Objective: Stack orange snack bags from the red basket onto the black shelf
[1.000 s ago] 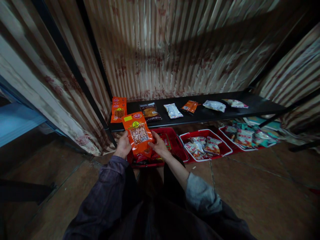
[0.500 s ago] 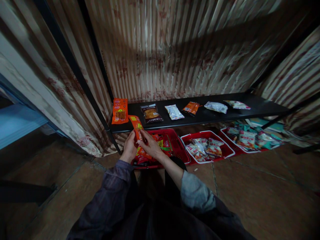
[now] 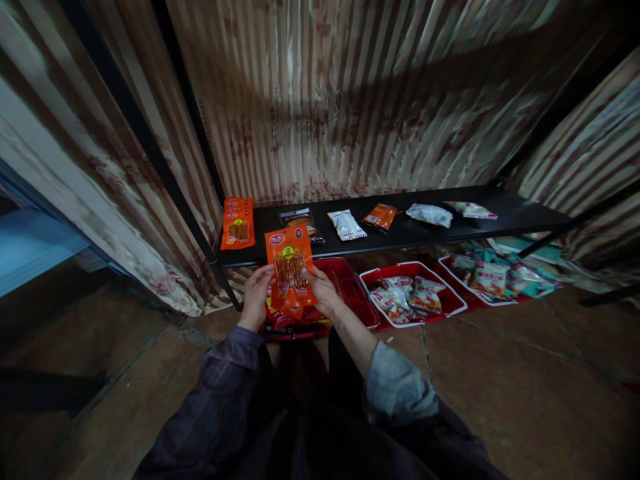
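Observation:
An orange snack packet [image 3: 290, 267] with a clear window showing brown sticks faces me, held up over a red basket [image 3: 367, 300]. My left hand [image 3: 256, 297] grips its left edge, and my right hand [image 3: 323, 290] pinches the right edge with the thumb on the front. Beneath it the basket holds more packets, mostly hidden. Similar orange packets [image 3: 238, 227] lie overlapped at the left end of the black shelf [image 3: 325, 249]. Partly behind the held packet is a dark-wrapped bread packet [image 3: 303, 217].
Along the shelf lie a white packet [image 3: 347, 225], a small orange packet [image 3: 381, 217], a silvery packet [image 3: 430, 215] and a pale packet [image 3: 471, 210]. Two more red baskets with snack packets [image 3: 405, 297] stand right. Black posts [image 3: 187, 93] frame the left; striped curtain [image 3: 310, 100] hangs behind.
The orange packet has turned from a slanted, edge-on pose to face me flat. My right hand has moved right to its right edge.

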A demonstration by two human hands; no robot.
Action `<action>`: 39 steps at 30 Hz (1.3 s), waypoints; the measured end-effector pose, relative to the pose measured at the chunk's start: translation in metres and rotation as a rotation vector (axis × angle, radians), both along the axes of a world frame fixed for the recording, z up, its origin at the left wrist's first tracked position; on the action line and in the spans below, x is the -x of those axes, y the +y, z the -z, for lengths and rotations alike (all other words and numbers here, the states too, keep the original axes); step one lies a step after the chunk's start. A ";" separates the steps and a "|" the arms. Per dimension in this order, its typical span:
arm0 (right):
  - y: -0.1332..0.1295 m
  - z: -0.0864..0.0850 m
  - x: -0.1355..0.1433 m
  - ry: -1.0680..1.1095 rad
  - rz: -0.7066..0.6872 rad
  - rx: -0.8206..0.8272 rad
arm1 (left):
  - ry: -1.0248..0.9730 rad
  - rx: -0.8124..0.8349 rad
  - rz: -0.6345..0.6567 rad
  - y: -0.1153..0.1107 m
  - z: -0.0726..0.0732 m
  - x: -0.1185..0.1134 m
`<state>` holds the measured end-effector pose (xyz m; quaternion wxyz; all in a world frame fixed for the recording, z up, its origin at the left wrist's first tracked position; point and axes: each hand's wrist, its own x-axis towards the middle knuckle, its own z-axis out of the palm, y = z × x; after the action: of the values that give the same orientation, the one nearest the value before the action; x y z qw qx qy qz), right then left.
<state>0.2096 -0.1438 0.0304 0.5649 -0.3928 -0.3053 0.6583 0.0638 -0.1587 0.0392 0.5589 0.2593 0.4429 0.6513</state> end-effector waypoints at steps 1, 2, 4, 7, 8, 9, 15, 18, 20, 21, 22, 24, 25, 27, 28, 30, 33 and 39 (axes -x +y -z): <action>0.001 0.000 -0.003 0.017 0.011 0.023 | 0.022 0.029 -0.036 0.002 0.003 0.002; 0.003 0.000 -0.005 0.035 0.021 0.041 | 0.037 0.059 -0.057 0.004 0.007 0.003; 0.006 0.001 -0.009 0.078 0.023 0.063 | 0.035 0.111 -0.036 0.006 0.014 0.004; 0.010 0.005 -0.011 0.116 0.005 0.079 | -0.035 0.161 0.133 0.005 0.020 0.003; 0.011 0.006 -0.011 0.116 0.002 0.081 | -0.058 0.165 0.189 0.004 0.020 0.002; 0.013 0.007 -0.012 0.113 0.000 0.082 | -0.071 0.166 0.230 0.003 0.020 0.001; 0.023 0.005 -0.014 0.093 -0.014 0.089 | -0.072 0.116 0.302 0.001 0.015 0.001; 0.026 0.003 -0.015 0.075 -0.043 0.091 | -0.092 0.099 0.253 0.004 0.015 0.001; 0.027 0.003 -0.016 0.076 -0.081 0.075 | -0.092 0.086 0.219 0.007 0.016 0.001; 0.027 0.004 -0.016 0.081 -0.106 0.061 | -0.090 0.077 0.209 0.008 0.017 0.001; 0.028 0.005 -0.015 0.087 -0.134 0.043 | -0.089 0.071 0.201 0.009 0.017 0.002; 0.029 0.007 -0.015 0.091 -0.189 0.002 | -0.094 0.068 0.183 0.011 0.017 0.002; 0.030 0.009 -0.015 0.088 -0.215 -0.018 | -0.098 0.073 0.172 0.012 0.017 0.002; 0.031 0.011 -0.014 0.083 -0.257 -0.052 | -0.102 0.087 0.149 0.015 0.016 0.003; 0.032 0.012 -0.013 0.084 -0.270 -0.064 | -0.099 0.092 0.140 0.017 0.016 0.004; 0.033 0.013 -0.012 0.087 -0.285 -0.076 | -0.089 0.097 0.134 0.020 0.017 0.005; 0.036 0.015 -0.010 0.086 -0.292 -0.074 | -0.083 0.084 0.134 0.027 0.022 0.008; 0.046 0.023 -0.010 0.059 -0.287 -0.076 | -0.091 0.101 0.131 0.036 0.030 0.008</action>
<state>0.2196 -0.0978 0.0069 0.4882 -0.3038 -0.3663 0.7316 0.0555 -0.1231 0.0094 0.6320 0.2294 0.4316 0.6014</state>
